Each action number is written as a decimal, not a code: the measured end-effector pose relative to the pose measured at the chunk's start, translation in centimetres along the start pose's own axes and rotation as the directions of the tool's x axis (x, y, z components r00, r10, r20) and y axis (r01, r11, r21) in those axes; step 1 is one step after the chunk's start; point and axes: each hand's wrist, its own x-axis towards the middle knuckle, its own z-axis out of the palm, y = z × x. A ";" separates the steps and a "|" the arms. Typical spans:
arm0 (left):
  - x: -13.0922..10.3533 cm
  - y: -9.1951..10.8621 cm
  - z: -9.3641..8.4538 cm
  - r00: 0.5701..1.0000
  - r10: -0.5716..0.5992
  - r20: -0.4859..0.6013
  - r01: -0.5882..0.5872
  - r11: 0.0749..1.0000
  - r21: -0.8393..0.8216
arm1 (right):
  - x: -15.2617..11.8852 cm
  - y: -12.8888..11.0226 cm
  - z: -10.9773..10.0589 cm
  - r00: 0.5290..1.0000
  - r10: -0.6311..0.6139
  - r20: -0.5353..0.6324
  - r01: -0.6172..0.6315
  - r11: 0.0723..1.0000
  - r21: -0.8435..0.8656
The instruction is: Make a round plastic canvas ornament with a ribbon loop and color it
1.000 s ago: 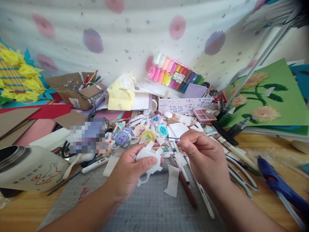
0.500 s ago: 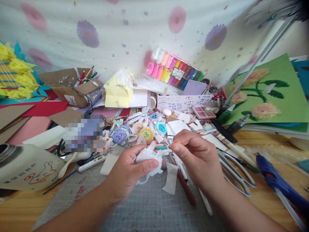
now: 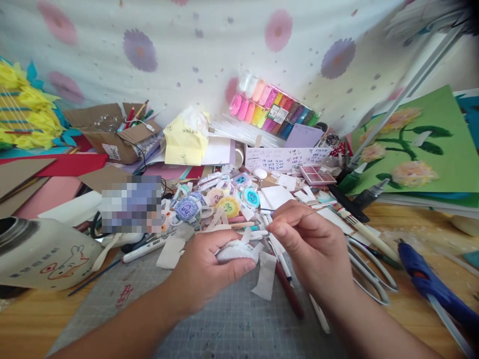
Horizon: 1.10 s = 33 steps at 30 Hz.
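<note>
My left hand (image 3: 204, 262) is closed around a small white textured piece (image 3: 236, 252), thumb in front and fingers behind. Pale strips stick up from its top edge, and part of it is hidden by the hand. To the right, my right hand (image 3: 314, 244) is raised with thumb and forefinger pinched together. A thin needle-like thing (image 3: 313, 212) shows at those fingers, too fine to name surely. The two hands are apart. Below and between them, a whitish paper strip (image 3: 265, 279) lies on the grey cutting mat (image 3: 224, 329).
Several small round badge-like pieces (image 3: 228, 207) with ribbons are heaped behind my hands. Scissors (image 3: 370, 274) and a blue glue gun (image 3: 422, 279) lie at right. A jar (image 3: 45, 257) lies at left. A cardboard box (image 3: 119, 144) and coloured clay packs (image 3: 275, 107) are at the back.
My left hand has turned the white piece, so it now shows more edge-on, and shifted slightly right. The right hand has barely moved, still pinched.
</note>
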 end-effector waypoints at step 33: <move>0.1 -1.2 0.2 0.946 -0.176 0.271 0.286 0.846 -0.450 | 0.8 0.7 -0.5 0.990 0.144 0.008 -0.144 0.985 0.093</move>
